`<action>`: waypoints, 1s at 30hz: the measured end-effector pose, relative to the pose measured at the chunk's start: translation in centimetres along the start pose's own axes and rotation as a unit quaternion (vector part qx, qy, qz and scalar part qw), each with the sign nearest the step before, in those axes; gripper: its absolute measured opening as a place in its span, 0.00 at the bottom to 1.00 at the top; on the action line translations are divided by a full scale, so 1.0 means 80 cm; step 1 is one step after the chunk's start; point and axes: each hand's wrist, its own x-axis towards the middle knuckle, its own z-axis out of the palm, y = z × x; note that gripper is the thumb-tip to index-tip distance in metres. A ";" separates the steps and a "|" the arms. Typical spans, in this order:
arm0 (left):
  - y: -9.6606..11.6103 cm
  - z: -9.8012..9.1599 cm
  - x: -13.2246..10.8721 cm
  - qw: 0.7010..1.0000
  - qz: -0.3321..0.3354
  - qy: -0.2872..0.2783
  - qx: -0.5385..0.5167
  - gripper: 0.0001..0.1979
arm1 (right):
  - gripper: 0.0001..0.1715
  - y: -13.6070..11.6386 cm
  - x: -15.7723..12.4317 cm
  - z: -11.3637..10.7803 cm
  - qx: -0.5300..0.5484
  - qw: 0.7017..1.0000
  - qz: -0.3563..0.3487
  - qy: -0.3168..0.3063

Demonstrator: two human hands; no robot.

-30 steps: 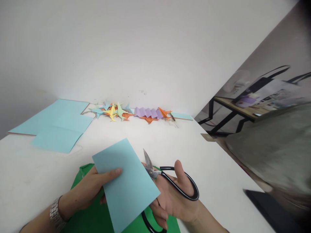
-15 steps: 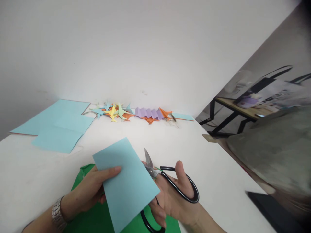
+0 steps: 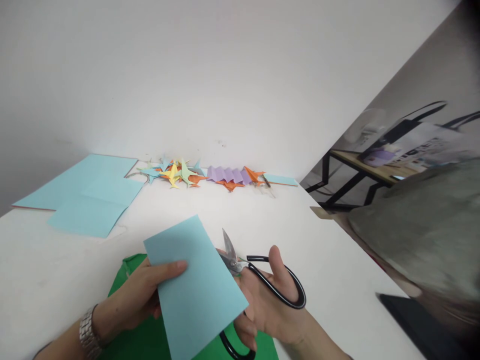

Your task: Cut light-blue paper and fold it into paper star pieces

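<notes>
Between the thumb and fingers of my left hand (image 3: 142, 285) is a light blue rectangular sheet of paper (image 3: 198, 295), tilted up toward me. My right hand (image 3: 277, 305) has its thumb and fingers through the black loop handles of a pair of scissors (image 3: 234, 265). The scissors' blades are spread apart at the right edge of the paper, one blade tip pointing up and the other partly hidden behind the sheet. Below both hands lies a green sheet (image 3: 138, 340) on the white table (image 3: 322, 270).
Larger light blue sheets (image 3: 93, 185) lie at the back left. Along the wall are yellow, green and orange folded paper pieces (image 3: 180, 174) and a pleated purple paper (image 3: 227, 175). A person in grey clothing (image 3: 423, 230) is at the right, beside a dark flat object (image 3: 401, 320).
The blue paper has turned slightly in my left hand and shifted a little against the scissors. The scissors' blades stay spread, and the view has moved very slightly.
</notes>
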 end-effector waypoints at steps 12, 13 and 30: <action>-0.003 0.007 0.000 0.999 -0.029 -0.017 0.008 0.19 | 0.57 0.004 0.002 0.000 0.031 0.999 -0.023 0.017; -0.004 0.007 0.001 1.000 -0.027 -0.012 0.004 0.19 | 0.57 0.004 0.003 0.001 0.033 0.999 -0.026 0.023; -0.018 -0.003 0.003 0.992 -0.066 -0.104 0.035 0.23 | 0.55 -0.002 -0.006 0.002 -0.022 0.999 -0.001 0.050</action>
